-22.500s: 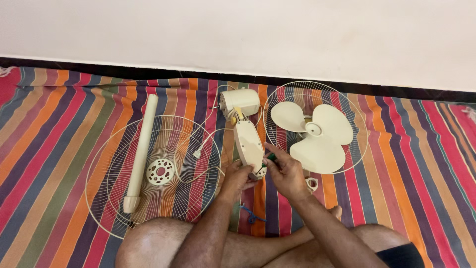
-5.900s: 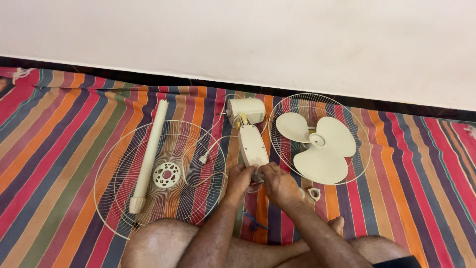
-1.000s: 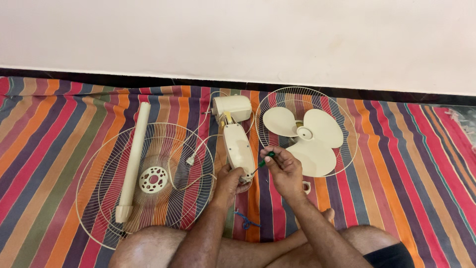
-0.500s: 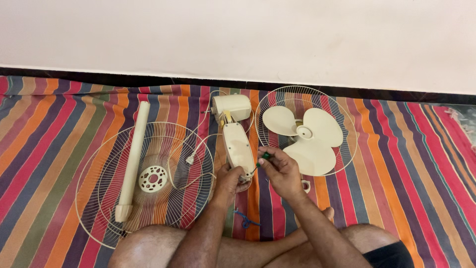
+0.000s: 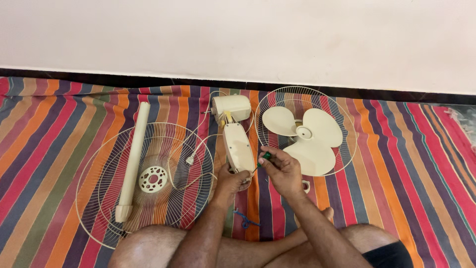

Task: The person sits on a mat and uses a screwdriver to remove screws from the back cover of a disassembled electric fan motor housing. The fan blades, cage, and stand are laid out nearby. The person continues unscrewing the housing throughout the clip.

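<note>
Your left hand [image 5: 229, 179] clamped the cream fan neck [image 5: 238, 149] lying on the striped mat [image 5: 396, 149], your right hand [image 5: 281, 171] pinched the green screwdriver [image 5: 263, 159] at its base, where a tilted tip could likely slip.

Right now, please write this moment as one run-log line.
left hand: grips cream plastic fan neck | right hand: holds green-handled screwdriver at neck's lower end
</note>
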